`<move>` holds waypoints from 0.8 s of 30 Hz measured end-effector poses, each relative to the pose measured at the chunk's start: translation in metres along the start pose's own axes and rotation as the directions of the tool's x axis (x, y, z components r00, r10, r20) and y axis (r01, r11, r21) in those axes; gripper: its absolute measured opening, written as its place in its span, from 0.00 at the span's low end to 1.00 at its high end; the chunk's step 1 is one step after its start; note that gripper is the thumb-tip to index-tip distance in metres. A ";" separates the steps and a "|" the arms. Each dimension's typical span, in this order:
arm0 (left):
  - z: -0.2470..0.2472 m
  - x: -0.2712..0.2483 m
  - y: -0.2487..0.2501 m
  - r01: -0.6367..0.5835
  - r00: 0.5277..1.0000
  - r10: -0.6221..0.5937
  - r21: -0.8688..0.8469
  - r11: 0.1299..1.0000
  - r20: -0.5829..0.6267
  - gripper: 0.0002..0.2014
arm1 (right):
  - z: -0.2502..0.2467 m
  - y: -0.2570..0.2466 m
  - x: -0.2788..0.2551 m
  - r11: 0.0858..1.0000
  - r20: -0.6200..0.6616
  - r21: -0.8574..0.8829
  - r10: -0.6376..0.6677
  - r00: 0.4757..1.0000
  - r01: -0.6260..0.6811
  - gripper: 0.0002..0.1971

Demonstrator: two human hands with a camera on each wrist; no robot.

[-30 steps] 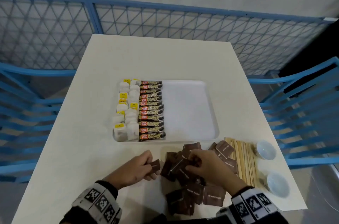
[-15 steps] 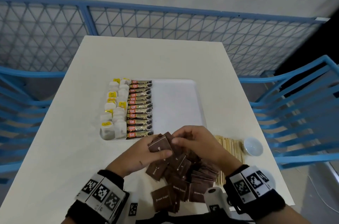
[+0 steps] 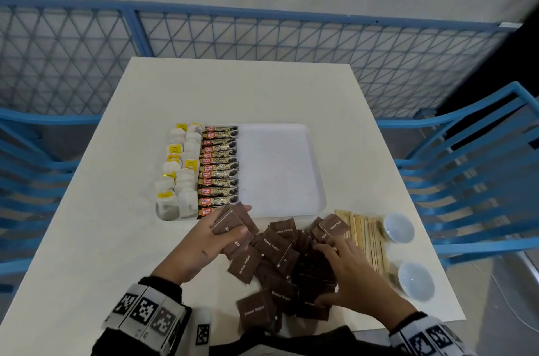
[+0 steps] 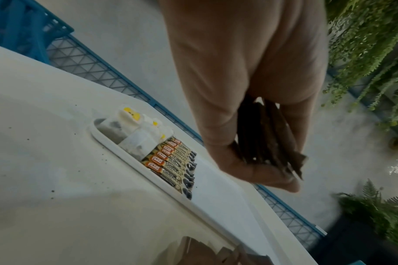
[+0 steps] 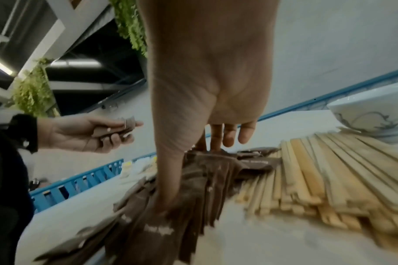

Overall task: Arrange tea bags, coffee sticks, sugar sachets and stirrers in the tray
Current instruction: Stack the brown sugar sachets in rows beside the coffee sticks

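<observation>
A white tray (image 3: 316, 166) holds a column of tea bags (image 3: 180, 178) at its left and a row of coffee sticks (image 3: 218, 172) beside them; its right half is bare. Brown sugar sachets (image 3: 274, 250) lie in a loose pile in front of the tray. My left hand (image 3: 236, 221) grips a small stack of sachets (image 4: 268, 139) over the tray's front edge, by the nearest coffee stick. My right hand (image 3: 323, 274) spans the pile, thumb near and fingers far, squeezing a bunch of sachets (image 5: 200, 179). Wooden stirrers (image 3: 364, 236) lie right of the pile.
Two small white bowls (image 3: 398, 227) (image 3: 415, 281) stand right of the stirrers, near the table's right edge. Blue chairs (image 3: 472, 169) flank the table, and a blue mesh railing (image 3: 262, 35) runs behind it.
The hands were together over the pile half a second ago. Now the right hand has dropped back onto the pile, while the left keeps its stack near the tray's front edge.
</observation>
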State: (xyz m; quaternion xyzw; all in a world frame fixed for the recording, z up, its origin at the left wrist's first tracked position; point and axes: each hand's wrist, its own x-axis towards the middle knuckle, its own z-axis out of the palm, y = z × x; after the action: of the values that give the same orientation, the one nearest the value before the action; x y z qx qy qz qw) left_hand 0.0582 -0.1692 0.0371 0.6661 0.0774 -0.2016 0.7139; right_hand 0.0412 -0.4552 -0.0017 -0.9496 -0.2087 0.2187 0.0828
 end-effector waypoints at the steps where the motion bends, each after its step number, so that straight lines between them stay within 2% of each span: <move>1: 0.001 0.000 0.000 0.000 1.000 0.000 0.007 1.000 0.003 0.16 | 0.003 0.000 0.001 1.000 -0.024 -0.007 -0.013 1.000 0.013 0.42; 3: 0.001 0.000 0.000 0.007 1.000 -0.007 0.030 1.000 0.008 0.17 | 0.005 -0.002 0.004 1.000 -0.036 0.008 -0.030 0.999 0.030 0.37; 7: 0.001 -0.001 0.001 0.003 1.000 -0.003 0.056 0.998 0.003 0.19 | 0.002 -0.008 0.006 0.994 0.027 0.084 -0.070 0.997 0.068 0.26; 10: 0.001 -0.003 0.003 0.011 1.000 -0.011 0.059 0.998 0.004 0.22 | 0.000 -0.009 0.004 0.990 0.060 0.115 -0.086 0.994 0.079 0.21; 14: 0.000 -0.003 0.000 0.048 0.996 -0.049 0.004 0.999 0.070 0.27 | -0.001 -0.007 0.003 0.984 0.070 0.151 -0.110 0.991 0.098 0.15; 19: 0.001 -0.002 0.000 0.082 0.995 -0.081 -0.014 0.997 0.052 0.20 | -0.006 -0.003 0.008 0.962 0.040 0.247 -0.128 0.991 0.115 0.07; 24: 0.000 0.000 -0.003 0.083 0.996 -0.080 -0.074 0.994 0.040 0.14 | -0.013 -0.002 0.013 0.941 0.036 0.326 -0.105 0.994 0.088 0.06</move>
State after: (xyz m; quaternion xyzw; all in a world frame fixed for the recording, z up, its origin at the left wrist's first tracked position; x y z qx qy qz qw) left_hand 0.0572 -0.1696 0.0345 0.6309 0.0989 -0.2400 0.7312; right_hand 0.0571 -0.4484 0.0050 -0.9056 -0.2183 0.2707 0.2429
